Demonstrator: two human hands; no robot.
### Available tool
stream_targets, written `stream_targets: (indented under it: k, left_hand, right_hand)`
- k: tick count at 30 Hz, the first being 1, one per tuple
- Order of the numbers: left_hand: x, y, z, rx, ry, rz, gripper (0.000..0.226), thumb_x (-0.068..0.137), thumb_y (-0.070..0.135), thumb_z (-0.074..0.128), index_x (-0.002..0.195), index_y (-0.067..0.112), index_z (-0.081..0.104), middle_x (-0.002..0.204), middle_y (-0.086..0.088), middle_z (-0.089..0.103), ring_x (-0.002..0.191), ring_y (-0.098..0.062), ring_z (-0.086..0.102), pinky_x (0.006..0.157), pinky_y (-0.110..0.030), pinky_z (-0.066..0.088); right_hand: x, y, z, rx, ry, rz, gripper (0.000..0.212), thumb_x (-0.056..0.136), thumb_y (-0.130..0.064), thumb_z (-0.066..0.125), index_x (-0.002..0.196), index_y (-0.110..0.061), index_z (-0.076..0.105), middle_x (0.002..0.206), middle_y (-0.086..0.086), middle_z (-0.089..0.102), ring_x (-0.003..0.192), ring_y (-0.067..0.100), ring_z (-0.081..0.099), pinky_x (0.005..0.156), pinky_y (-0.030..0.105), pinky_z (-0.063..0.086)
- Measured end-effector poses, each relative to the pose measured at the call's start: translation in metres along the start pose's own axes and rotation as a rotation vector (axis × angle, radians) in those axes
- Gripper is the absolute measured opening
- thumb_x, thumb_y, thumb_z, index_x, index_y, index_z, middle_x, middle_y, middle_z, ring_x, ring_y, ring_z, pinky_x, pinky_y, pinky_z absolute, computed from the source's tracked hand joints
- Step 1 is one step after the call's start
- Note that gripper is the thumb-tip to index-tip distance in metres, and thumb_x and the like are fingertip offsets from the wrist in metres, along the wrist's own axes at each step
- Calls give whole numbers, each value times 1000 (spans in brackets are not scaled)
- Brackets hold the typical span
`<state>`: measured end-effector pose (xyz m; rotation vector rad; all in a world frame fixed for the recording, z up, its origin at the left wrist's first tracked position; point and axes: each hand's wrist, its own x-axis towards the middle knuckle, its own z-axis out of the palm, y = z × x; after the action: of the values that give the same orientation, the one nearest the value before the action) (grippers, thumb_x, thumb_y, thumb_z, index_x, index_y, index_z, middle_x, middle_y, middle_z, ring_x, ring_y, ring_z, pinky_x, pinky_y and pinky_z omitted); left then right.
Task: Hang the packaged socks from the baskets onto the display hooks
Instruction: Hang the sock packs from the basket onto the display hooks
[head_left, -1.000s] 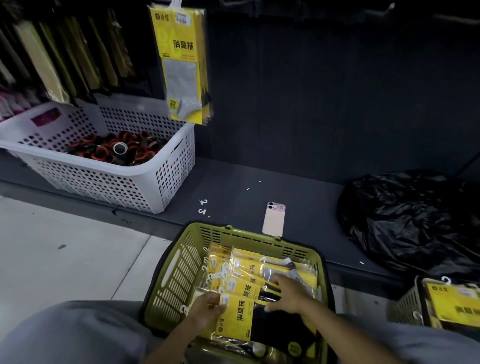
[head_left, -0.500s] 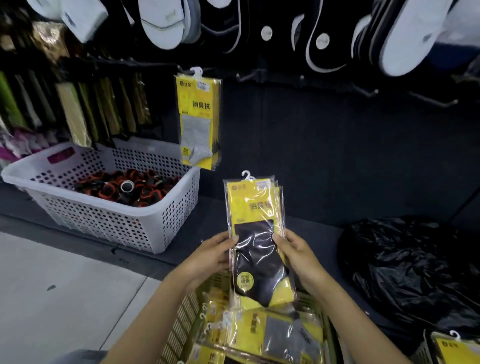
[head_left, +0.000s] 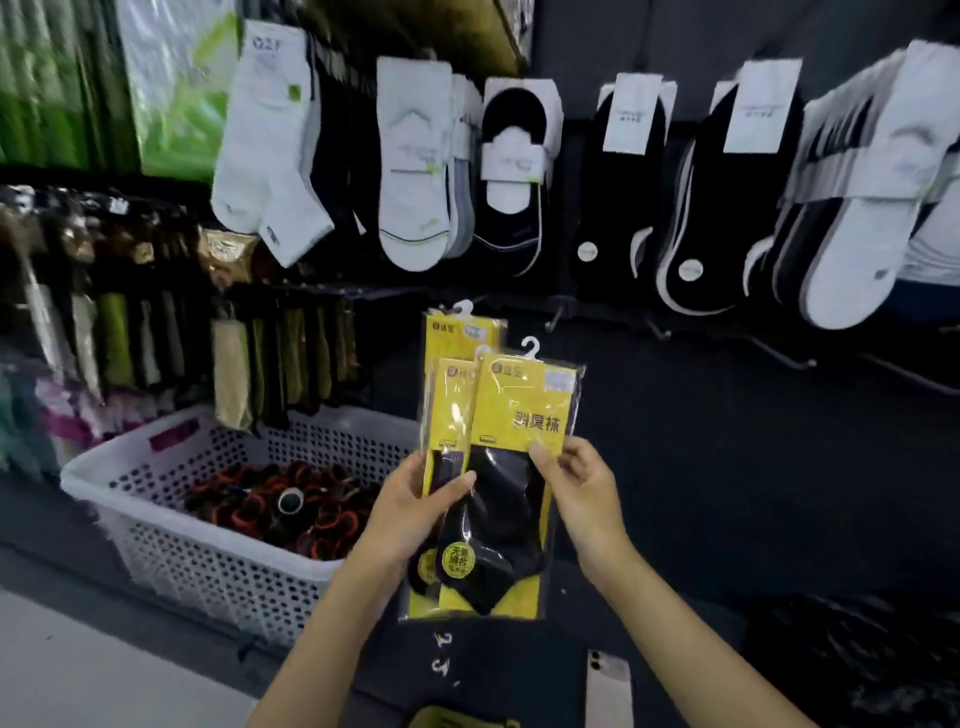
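Note:
I hold a small stack of yellow sock packs with black socks and white plastic hangers in front of the dark display wall. My left hand (head_left: 415, 514) grips the rear packs (head_left: 447, 410) at their left edge. My right hand (head_left: 576, 483) pinches the front pack (head_left: 519, 467), which is fanned out to the right. Behind them a hung yellow pack (head_left: 457, 332) shows on its hook. Bare metal display hooks (head_left: 654, 325) stick out of the wall to the right. A sliver of the green basket (head_left: 457, 719) shows at the bottom edge.
A white perforated basket (head_left: 171, 525) with black and orange rolled items stands on the low shelf at left. Rows of white and black socks (head_left: 623, 171) hang above. A phone (head_left: 608, 686) lies on the shelf, near two loose white hangers (head_left: 441, 652). A black plastic bag (head_left: 857, 660) sits at right.
My view has tilted up from the green basket to the wall. Both hands lifted the packs out of the basket and raised them; the front pack is now fanned apart from the others.

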<state>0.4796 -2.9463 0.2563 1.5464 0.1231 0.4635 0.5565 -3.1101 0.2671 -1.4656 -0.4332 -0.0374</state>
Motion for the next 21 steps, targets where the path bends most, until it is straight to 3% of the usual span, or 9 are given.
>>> stream_targets:
  k: [4,7,8,10,12,14,16,19,21]
  left_hand:
    - [13,5,-23,56,63,23,18,85,27,67,98,15,68,90,3,74,82,-10,70,63,-11,49]
    - [23,5,-41,86,107,55,45,91,42,51,95,-2,60,77,-7,58,71,-20,55,67,-26,43]
    - [26,5,-49,85,151,54,46,91,45,50,90,0,60,72,-8,52,68,-19,50,67,-30,40]
    - [31,4,-65,69,261,64,33,91,43,52,75,15,57,63,2,44,60,-9,47,62,-24,37]
    - [35,2,-82,90,338,110,27,91,41,53,72,22,52,66,6,46,59,-4,45,59,-19,34]
    - [36,-2,-97,119,382,163,30,92,40,53,77,14,58,64,-1,47,63,-10,48,60,-24,36]
    - [37,-4,-108,108,420,170,29,91,41,53,90,15,63,59,0,51,63,-3,54,63,-23,41]
    - [38,-8,-115,80,442,153,14,92,42,52,95,35,64,80,19,69,81,5,63,71,-18,44]
    - [38,-9,-116,50,441,150,15,91,43,53,84,34,63,70,18,67,69,3,61,66,-19,43]
  right_hand:
    - [13,-2,26,40,-32,36,12,91,-25,61,94,-14,61,90,-2,74,88,13,69,80,25,53]
    - [27,-1,39,24,-24,48,15,94,-25,58,91,-11,60,82,4,73,81,16,67,82,33,51]
    - [31,0,43,24,-12,48,18,94,-24,58,92,-6,59,85,10,72,81,18,66,82,35,50]
    - [42,1,50,-1,10,46,24,94,-23,58,96,1,56,95,25,66,83,29,65,83,41,49]
    - [52,1,58,-25,14,34,15,94,-20,57,96,-6,60,94,21,69,93,36,66,90,46,50]
    - [64,0,66,-48,19,16,10,94,-19,57,97,-11,62,94,16,71,94,35,67,91,48,52]
    - [76,1,74,-82,33,0,16,95,-20,56,97,-4,58,87,21,67,80,35,64,79,41,53]
    - [89,6,84,-137,25,-11,27,96,-21,55,96,6,49,80,29,52,70,29,49,66,37,43]
    - [96,11,89,-137,32,6,24,96,-20,54,99,3,53,96,35,59,80,48,57,75,48,51]
